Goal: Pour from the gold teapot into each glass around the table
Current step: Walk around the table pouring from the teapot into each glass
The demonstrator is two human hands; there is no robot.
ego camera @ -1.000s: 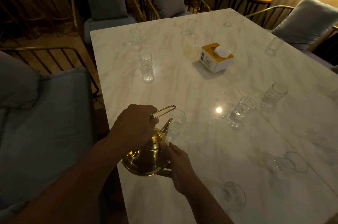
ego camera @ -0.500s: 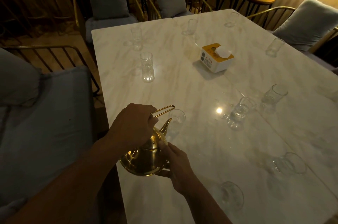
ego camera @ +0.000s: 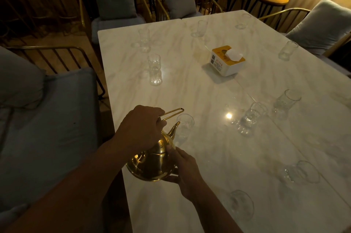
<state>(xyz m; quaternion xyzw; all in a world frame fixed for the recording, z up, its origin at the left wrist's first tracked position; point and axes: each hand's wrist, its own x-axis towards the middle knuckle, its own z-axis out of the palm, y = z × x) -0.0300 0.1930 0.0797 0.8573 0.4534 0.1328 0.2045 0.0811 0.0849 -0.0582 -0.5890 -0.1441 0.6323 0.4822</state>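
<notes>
Fingers (ego camera: 159,121) of the left hand (ego camera: 139,128) are curled tight around the wire handle of the gold teapot (ego camera: 152,162), carrying it above the near-left edge of the table (ego camera: 218,156). The handle's loop pokes out past the knuckles, and the pot leans forward with its spout aimed at the nearest glass (ego camera: 184,128), which stands just beyond the spout tip. Whether liquid is running, or how full that glass is, cannot be made out in the dim light.

Moving right, the right hand (ego camera: 187,172) cups the pot's belly, its fingers spread against the side and underneath, steadying rather than gripping.

Further along the left side stand a second glass (ego camera: 154,70) and a third glass (ego camera: 144,39), well apart from the pot. A tissue box (ego camera: 227,60) sits toward the middle of the table. Right of it, a pair of glasses (ego camera: 269,113) stands close together, and more glasses ring the far and right edges, two near the bottom right barely readable.

The likely trouble is the spout sitting beside the rim rather than clearly over it: a quick tilt could send the stream down the outside of the glass onto the marble. The pot hangs partly off the table edge, so a drip would land on the cushioned seat (ego camera: 47,128) on the left. Clear glass in low light also makes overfilling easy to miss.
</notes>
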